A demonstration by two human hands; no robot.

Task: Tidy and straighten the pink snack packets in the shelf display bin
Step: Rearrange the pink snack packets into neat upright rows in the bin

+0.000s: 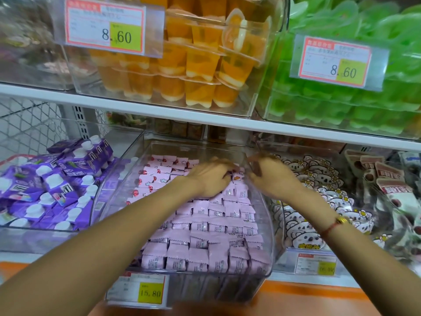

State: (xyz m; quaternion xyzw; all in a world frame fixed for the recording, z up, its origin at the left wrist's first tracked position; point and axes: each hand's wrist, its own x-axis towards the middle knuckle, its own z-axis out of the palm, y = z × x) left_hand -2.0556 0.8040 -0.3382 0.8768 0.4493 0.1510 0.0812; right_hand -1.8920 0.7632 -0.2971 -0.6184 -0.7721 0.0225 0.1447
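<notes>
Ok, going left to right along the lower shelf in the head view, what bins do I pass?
Purple cartons → pink packets, with the left hand and right hand at the bin's far end → koala-print packets → brown-labelled packs.

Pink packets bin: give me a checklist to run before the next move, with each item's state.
1. Both hands inside the clear bin: ok.
2. Left hand on the pink packets: ok, fingers curled on them.
3. Right hand grip: cannot tell, blurred.
4. Front rows straight: ok.
5. Back rows straight: not ok, packets lie at mixed angles, print side up.
6. Price tag in place: ok.
</notes>
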